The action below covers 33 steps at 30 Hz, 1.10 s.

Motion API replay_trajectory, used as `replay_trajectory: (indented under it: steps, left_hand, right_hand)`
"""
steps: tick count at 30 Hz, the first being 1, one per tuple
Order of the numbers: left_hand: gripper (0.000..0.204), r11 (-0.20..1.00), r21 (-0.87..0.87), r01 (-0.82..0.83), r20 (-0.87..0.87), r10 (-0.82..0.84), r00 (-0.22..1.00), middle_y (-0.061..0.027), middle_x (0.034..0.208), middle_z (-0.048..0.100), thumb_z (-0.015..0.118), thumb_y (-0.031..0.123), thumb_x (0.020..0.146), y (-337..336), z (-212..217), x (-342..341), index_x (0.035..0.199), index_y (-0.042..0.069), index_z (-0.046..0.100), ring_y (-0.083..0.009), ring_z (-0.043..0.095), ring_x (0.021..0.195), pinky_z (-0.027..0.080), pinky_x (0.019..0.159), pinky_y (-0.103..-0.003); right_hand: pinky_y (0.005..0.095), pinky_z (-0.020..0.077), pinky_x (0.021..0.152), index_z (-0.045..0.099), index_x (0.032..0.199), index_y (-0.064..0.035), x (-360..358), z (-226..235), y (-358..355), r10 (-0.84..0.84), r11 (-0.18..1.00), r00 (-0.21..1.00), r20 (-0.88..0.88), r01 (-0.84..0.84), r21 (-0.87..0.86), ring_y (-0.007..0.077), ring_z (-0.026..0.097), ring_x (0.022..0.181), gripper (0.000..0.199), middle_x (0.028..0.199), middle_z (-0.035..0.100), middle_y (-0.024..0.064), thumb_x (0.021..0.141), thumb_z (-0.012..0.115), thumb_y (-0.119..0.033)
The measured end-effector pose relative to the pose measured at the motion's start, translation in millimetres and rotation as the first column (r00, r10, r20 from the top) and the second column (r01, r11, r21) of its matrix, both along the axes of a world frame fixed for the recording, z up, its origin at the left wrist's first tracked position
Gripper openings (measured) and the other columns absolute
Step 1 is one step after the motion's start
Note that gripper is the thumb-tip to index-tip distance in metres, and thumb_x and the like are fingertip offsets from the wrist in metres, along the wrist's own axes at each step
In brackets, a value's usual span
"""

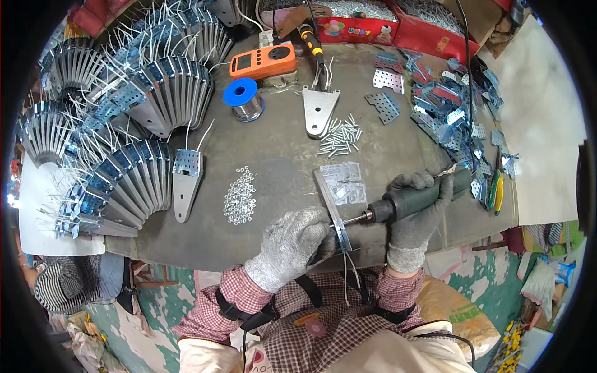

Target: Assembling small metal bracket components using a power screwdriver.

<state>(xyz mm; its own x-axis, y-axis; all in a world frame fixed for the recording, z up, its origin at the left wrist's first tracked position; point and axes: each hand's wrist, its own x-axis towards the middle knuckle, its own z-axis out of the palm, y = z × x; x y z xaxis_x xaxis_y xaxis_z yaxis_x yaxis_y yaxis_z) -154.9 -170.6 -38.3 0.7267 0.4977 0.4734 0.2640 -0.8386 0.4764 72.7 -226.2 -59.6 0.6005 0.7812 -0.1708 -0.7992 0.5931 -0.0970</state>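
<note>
My left hand (289,245), in a grey knit glove, is closed on a flat metal bracket (329,202) held on edge, with two white wires (349,270) hanging from its near end. My right hand (411,239), also gloved, wraps round a dark green power screwdriver (413,204). The driver lies level and points left, its bit (357,219) meeting the bracket beside my left fingers. Just beyond the bracket lie small clear plastic pieces (343,184). A pile of screws (341,135) and another silver bracket (319,110) with wires are farther off. Small nuts (239,196) lie to the left.
Stacked wired brackets (134,186) fill the left side, a single one (186,186) beside them. Perforated plates (444,105) heap at right near pliers (495,191). Behind stand a solder spool (242,99), an orange meter (264,61) and red screw boxes (357,31). A black cable (467,68) hangs at right.
</note>
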Motion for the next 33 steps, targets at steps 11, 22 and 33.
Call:
replay_trajectory:
  steps: [11,22,33]
  left_hand:
    - [0.025,0.937,-0.333,-0.106,-0.051,0.094,0.994,-0.0124,0.117,0.068,0.071,0.009,0.077,-6,9,3,0.102,0.006,0.068,-0.0352,0.065,0.109,0.052,0.089,-0.047]
    - [0.027,0.990,-0.129,0.049,-0.069,-0.058,0.996,-0.0197,0.122,0.068,0.066,0.002,0.081,-2,0,5,0.108,-0.001,0.067,-0.0406,0.063,0.117,0.048,0.099,-0.056]
    - [0.039,0.984,0.150,0.095,-0.181,-0.068,0.981,-0.0079,0.122,0.065,0.070,0.012,0.085,7,10,-8,0.124,0.010,0.064,-0.0299,0.059,0.123,0.037,0.111,-0.055]
  right_hand:
    - [0.0356,0.0515,0.081,0.059,0.097,-0.0145,-3,8,2,-0.010,0.997,1.000,0.002,0.010,-0.080,0.0140,0.056,0.073,0.026,0.079,0.054,-0.0027,0.101,0.062,-0.040]
    - [0.0380,0.0492,0.081,0.051,0.106,-0.0157,-9,8,3,-0.097,0.993,0.995,0.002,0.097,-0.067,0.0135,0.050,0.070,0.033,0.081,0.049,-0.0022,0.104,0.055,-0.048]
    - [0.0413,0.0549,0.091,0.047,0.136,-0.0047,2,46,-13,0.079,0.941,0.893,0.444,0.080,-0.330,0.0179,0.062,0.090,0.054,0.105,0.063,0.0055,0.099,0.065,-0.040]
